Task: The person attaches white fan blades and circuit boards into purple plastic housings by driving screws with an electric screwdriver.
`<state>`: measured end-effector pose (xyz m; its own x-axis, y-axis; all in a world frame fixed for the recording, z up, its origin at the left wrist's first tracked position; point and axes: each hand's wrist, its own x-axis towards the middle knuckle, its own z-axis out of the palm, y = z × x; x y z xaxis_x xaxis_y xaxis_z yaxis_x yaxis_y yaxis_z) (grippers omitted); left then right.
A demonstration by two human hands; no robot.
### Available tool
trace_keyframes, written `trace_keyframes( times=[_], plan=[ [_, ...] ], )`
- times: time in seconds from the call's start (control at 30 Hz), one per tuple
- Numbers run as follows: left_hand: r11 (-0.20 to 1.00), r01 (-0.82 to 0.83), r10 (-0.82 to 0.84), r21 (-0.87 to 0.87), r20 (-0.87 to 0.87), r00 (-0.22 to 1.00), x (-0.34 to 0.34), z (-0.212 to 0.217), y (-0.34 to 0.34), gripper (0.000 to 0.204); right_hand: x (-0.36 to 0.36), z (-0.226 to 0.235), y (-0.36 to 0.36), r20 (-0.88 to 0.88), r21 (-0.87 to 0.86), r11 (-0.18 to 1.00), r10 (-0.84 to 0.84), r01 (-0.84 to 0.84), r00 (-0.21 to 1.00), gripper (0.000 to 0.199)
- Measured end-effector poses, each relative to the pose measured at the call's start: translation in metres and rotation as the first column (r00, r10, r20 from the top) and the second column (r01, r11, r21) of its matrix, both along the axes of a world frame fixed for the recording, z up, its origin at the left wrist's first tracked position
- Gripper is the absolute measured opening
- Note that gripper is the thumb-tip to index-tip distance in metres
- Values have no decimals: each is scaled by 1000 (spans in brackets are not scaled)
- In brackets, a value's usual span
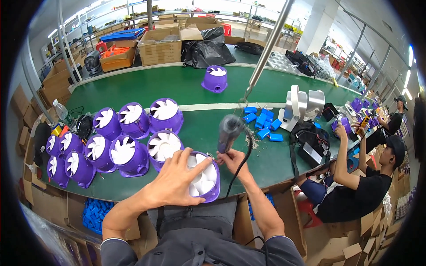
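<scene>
A purple fan housing with white blades [205,182] is at the near table edge, tilted toward me. My left hand [175,175] grips it, fingers across its top and thumb at its near rim. At its right upper rim, my right hand [235,161] has its fingers pinched together; what they hold, if anything, is too small to make out. Just above that hand hangs a dark electric screwdriver [230,129] on a balancer rod, its cord trailing past my wrist. Several similar purple fan units [128,155] stand on the left, blades up.
Blue battery-like packs [265,119] lie loose beside a pile of small screws [252,141]. White-and-silver appliances [301,104] and a black bag [310,144] are to the right. One fan unit [214,80] stands farther back. A seated co-worker [359,181] works at right.
</scene>
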<state>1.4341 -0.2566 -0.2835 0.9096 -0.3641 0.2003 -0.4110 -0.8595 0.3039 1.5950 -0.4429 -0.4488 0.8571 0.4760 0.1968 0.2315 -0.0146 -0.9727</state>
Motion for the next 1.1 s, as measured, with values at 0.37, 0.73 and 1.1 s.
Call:
trace_keyframes(
  times=[0.37,0.73,1.1],
  plan=[
    [985,128,-115,114,-108,987,-14,-11,-8,91,-1,16,-68,617,-374,819,-130,434,776,20],
    [995,-58,78,83,-261,962,-67,2,22,88,-39,-11,43,705,-540,759,169,365,689,60],
    [999,35,-38,-23,-167,985,-9,-36,7,90,50,20,-96,369,-284,898,-222,337,903,49]
  ],
)
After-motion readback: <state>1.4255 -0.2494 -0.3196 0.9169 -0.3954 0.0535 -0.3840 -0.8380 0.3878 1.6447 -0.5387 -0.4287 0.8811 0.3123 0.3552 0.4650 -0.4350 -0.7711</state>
